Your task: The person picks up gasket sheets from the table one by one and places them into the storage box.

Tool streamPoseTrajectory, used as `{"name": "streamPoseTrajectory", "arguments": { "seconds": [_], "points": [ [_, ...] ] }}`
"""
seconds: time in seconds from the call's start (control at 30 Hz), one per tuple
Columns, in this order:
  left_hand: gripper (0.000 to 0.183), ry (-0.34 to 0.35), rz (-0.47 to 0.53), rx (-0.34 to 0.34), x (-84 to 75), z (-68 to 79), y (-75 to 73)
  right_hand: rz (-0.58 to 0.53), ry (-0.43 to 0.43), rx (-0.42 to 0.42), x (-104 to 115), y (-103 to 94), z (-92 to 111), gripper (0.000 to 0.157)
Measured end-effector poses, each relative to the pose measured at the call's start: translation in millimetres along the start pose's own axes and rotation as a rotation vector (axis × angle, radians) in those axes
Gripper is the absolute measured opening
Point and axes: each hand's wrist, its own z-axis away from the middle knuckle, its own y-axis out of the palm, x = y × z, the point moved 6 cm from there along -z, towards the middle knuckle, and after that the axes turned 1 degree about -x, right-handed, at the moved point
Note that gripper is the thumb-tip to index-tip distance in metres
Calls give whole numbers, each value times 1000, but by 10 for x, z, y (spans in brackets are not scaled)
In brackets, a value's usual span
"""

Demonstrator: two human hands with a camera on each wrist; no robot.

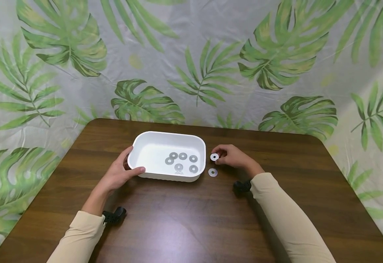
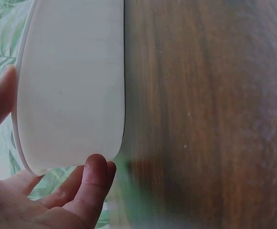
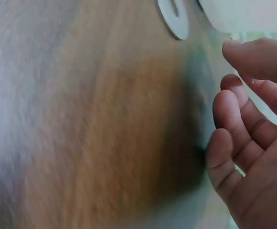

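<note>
My left hand (image 1: pixel 120 171) grips the left end of a white plastic tub (image 1: pixel 166 176), thumb at the near rim and fingers round the end wall. In the left wrist view, fingertips (image 2: pixel 94 171) press against the tub's outer wall (image 2: pixel 71 90). Several flat metal washers (image 1: pixel 193 168) lie on the tub's floor, toward its right half. Just right of the tub, my right hand (image 1: pixel 234 156) pinches a washer (image 1: pixel 214 153) between thumb and fingers. In the right wrist view that washer is mostly hidden behind the thumb. Another washer (image 1: pixel 212 172) lies flat on the table, just nearer than this hand.
The dark wooden table (image 1: pixel 178 226) reaches back to a hanging cloth (image 1: pixel 217 73) printed with green leaves. Black wrist straps, a left one (image 1: pixel 114 215) and a right one (image 1: pixel 242 186), sit at the cuffs of beige sleeves.
</note>
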Motion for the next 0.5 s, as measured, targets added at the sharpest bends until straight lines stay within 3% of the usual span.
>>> {"name": "streamPoseTrajectory", "arguments": {
  "seconds": [0.27, 0.5],
  "points": [
    [94, -14, -31, -7, 14, 3, -15, -34, -8, -43, 129, -185, 96, 30],
    [96, -22, -49, -4, 24, -2, -7, -54, 27, -145, 150, -391, 116, 32]
  ]
}}
